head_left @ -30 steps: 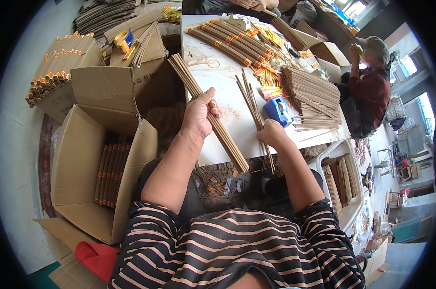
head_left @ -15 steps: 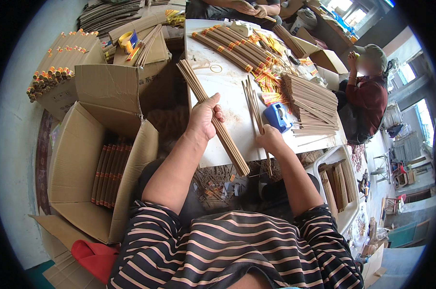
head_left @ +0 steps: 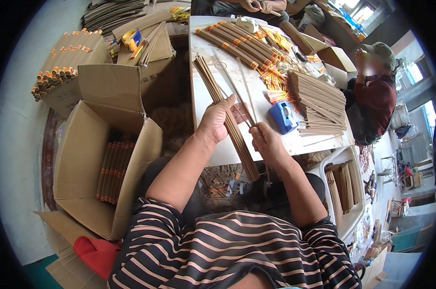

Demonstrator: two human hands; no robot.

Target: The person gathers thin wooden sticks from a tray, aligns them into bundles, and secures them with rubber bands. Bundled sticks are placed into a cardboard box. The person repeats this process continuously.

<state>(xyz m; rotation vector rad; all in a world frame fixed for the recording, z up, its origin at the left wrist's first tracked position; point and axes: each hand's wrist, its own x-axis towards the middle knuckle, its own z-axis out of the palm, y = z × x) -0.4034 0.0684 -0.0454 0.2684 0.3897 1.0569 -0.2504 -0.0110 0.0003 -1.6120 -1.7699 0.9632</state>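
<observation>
My left hand [head_left: 217, 120] is closed round a bundle of thin brown incense sticks [head_left: 243, 153], held slanting over the table's front edge. Its fingertips, on the bundle's right side, look blurred. Just to the right, my right hand [head_left: 267, 142] pinches a few loose incense sticks [head_left: 247, 94] that fan upward, apart from the bundle's top. A blue tape dispenser [head_left: 283, 118] stands on the white table [head_left: 206, 137] beside my right hand. Behind it lies a large pile of loose incense sticks [head_left: 319, 103].
Banded bundles [head_left: 237, 45] and yellow-red labels [head_left: 273, 79] cover the table's far part. An open cardboard box [head_left: 73, 164] with banded bundles stands at my left, a white bin [head_left: 331, 161] of sticks at my right. One person [head_left: 374, 91] sits right; another's hands [head_left: 256, 6] show opposite.
My right hand has risen slightly toward the bundle, and its sticks have swung left, close beside it. The left hand's fingers have loosened outward a little. The whole view has shifted slightly.
</observation>
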